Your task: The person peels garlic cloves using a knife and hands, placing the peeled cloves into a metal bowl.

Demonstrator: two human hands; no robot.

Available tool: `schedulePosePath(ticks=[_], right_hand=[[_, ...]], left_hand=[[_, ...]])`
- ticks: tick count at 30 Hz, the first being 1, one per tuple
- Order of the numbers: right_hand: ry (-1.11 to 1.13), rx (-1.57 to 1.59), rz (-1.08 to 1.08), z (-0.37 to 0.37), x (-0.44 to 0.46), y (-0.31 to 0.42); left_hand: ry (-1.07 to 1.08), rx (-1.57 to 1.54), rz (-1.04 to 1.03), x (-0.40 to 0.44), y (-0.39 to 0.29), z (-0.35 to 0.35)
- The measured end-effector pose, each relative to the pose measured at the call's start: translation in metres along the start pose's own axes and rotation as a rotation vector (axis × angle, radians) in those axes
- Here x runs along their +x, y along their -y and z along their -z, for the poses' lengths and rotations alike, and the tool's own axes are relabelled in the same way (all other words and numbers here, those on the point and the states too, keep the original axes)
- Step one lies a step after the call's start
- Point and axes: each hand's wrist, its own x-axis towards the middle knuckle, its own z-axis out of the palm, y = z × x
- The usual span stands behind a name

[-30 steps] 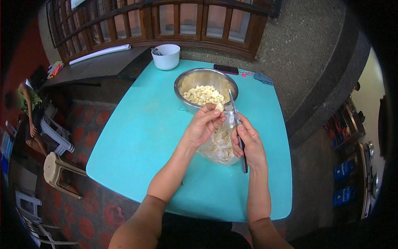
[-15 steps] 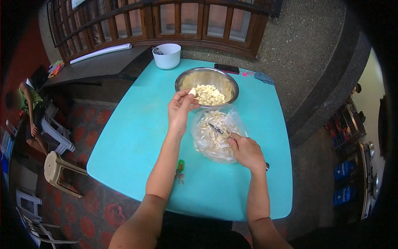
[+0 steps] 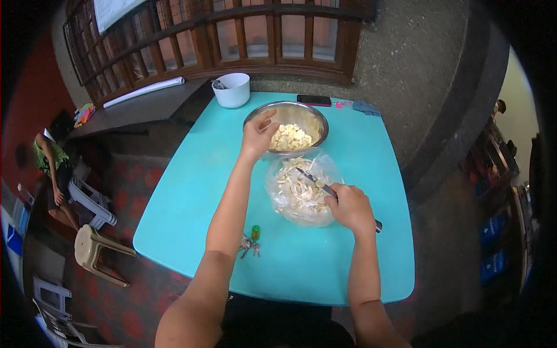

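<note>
A steel bowl (image 3: 321,110) on the table holds a heap of pale pieces that look like peeled garlic cloves (image 3: 290,138). My left hand (image 3: 259,134) hovers at the bowl's left rim, fingers apart with nothing seen between them. In front of the bowl lies a clear plastic bag (image 3: 316,219) full of whitish peels (image 3: 299,188). Over the bag's right side, my right hand (image 3: 352,207) is closed around a knife (image 3: 310,177). The blade points up and left above the peels, with a small pale bit on it. The handle end shows behind my wrist.
Keys with a green tag (image 3: 256,233) lie near the front of the turquoise table (image 3: 180,214). At the back stand a white container (image 3: 234,93), a dark phone (image 3: 314,100) and a folded grey-blue cloth (image 3: 366,108). A person (image 3: 55,168) sits at left, near a beige stool (image 3: 93,246).
My left hand has let go of the clove and its fingers have opened at the bowl. My right hand still holds the knife. The view has shifted slightly.
</note>
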Motion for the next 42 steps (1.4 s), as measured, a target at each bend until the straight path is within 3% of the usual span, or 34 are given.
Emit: schedulePosePath(ticks=[4, 7, 9, 12, 15, 21, 24, 27, 33, 36, 39, 42], right_hand=[[0.001, 0.005, -0.002, -0.001, 0.002, -0.006], [0.006, -0.003, 0.016, -0.002, 0.002, -0.008], [0.013, 0.005, 0.018, -0.001, 0.001, -0.008], [0.041, 0.005, 0.022, 0.001, 0.0, -0.008], [0.059, -0.014, -0.001, 0.007, -0.004, -0.007], [0.046, -0.024, -0.033, 0.016, -0.007, -0.03], [-0.004, 0.0, -0.047, 0.029, -0.014, -0.037], [-0.034, 0.033, -0.059, 0.037, -0.014, -0.039], [-0.168, 0.151, -0.037, 0.039, -0.016, -0.041], [-0.227, 0.201, 0.016, 0.038, -0.019, -0.045], [-0.232, 0.249, 0.013, 0.045, -0.023, -0.043], [-0.219, 0.286, -0.01, 0.053, -0.027, -0.043]], left_hand=[[0.1, -0.02, 0.06, -0.023, -0.028, 0.0], [0.294, -0.008, -0.099, -0.059, -0.051, -0.013], [0.389, 0.233, -0.374, -0.086, -0.073, -0.025], [0.408, 0.506, -0.663, -0.109, -0.079, -0.047], [0.364, 0.529, -0.769, -0.11, -0.06, -0.053], [0.291, 0.658, -0.708, -0.098, -0.041, -0.041], [0.262, 0.706, -0.516, -0.094, -0.031, -0.035], [0.378, 0.743, -0.572, -0.093, -0.041, -0.036], [0.902, 0.547, -0.527, -0.094, -0.048, -0.076], [1.07, 0.813, -0.533, -0.091, -0.038, -0.106], [1.17, 1.152, -0.373, -0.088, -0.033, -0.129], [1.155, 1.291, -0.383, -0.087, -0.003, -0.14]])
